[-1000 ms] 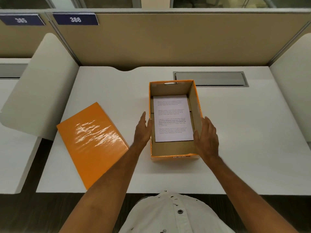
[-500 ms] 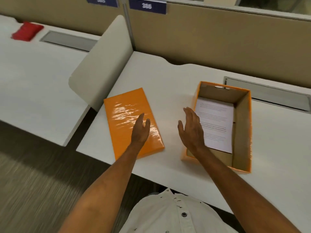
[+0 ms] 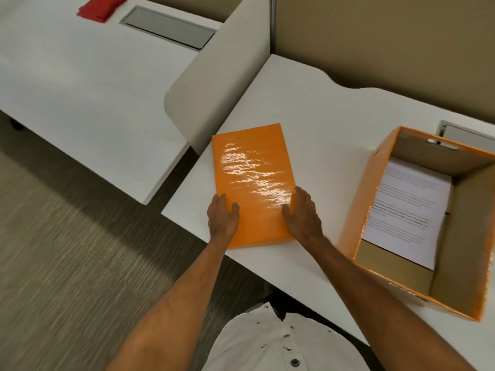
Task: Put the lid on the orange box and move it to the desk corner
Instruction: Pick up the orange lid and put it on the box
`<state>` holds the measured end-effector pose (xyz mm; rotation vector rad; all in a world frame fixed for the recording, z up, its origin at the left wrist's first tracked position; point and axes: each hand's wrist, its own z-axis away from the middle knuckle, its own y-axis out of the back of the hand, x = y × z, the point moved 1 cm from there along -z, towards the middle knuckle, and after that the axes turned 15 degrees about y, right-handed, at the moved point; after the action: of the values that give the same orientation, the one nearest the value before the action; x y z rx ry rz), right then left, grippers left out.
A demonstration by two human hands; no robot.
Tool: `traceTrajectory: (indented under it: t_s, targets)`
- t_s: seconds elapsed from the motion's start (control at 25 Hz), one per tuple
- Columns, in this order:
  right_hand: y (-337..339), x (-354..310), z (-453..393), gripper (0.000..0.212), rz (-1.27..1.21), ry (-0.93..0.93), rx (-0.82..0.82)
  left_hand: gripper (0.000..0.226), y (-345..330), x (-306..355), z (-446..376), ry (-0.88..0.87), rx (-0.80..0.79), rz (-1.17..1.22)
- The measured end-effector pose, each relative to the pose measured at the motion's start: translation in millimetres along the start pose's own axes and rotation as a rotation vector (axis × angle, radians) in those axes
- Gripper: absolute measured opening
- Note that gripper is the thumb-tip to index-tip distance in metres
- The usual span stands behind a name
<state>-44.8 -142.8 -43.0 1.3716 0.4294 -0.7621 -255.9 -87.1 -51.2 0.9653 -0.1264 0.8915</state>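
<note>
Moved since earlier: both hands have left the orange box (image 3: 423,228) and come over to the lid (image 3: 253,183); half a second ago the right hand was still at the box's left wall, the left just reaching the lid. View has swung left.
Desk (image 3: 329,124): white, one in use; a second white desk (image 3: 80,76) lies left of it, past the rounded side divider (image 3: 214,84).
Orange box: one, open-topped, right of the lid and apart from it, near the desk's front edge. One printed sheet (image 3: 407,207) lies flat on its floor.
Lid: one, glossy orange, flat on the desk near the front left corner, long side running away from the person.
Left hand (image 3: 222,218): palm down at the lid's near left edge, fingers loosely spread and lightly curled, thumb resting on the lid's top. No closed grasp visible.
Right hand (image 3: 304,215): palm down at the lid's near right edge, fingers open and slightly bent, thumb on the lid's top surface, the rest down along the side.
Arms: two, bare forearms reaching forward and left, roughly parallel, one on each side of the lid.
Far from lid: one red folded item (image 3: 101,8) on the second desk, beside one grey cable hatch (image 3: 168,26).
</note>
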Motion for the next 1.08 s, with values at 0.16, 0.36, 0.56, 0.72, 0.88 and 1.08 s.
traceTrajectory:
  t_s: [0.16, 0.36, 0.56, 0.72, 0.88, 1.08]
  targets:
    - [-17, 6, -4, 0.068, -0.019, -0.146, -0.053, 0.057, 0, -11, -6, 0.053, -0.019, 0.083]
    - [-19, 13, -14, 0.067, -0.205, -0.277, 0.055, 0.054, 1, -4, -13, 0.147, -0.028, 0.161]
    - [-12, 14, -23, 0.053, -0.482, -0.427, 0.127, 0.037, 4, 5, -22, 0.331, -0.118, 0.364]
    - [-1, 4, -23, 0.052, -0.416, -0.381, 0.181, 0.028, 5, 16, -18, 0.337, -0.194, 0.439]
    - [31, -10, -21, 0.048, -0.327, -0.252, 0.308, 0.048, 6, 44, -10, 0.296, -0.259, 0.508]
    - [103, -14, -15, 0.05, -0.264, -0.188, 0.469, 0.044, -3, 108, 10, 0.095, -0.255, 0.49]
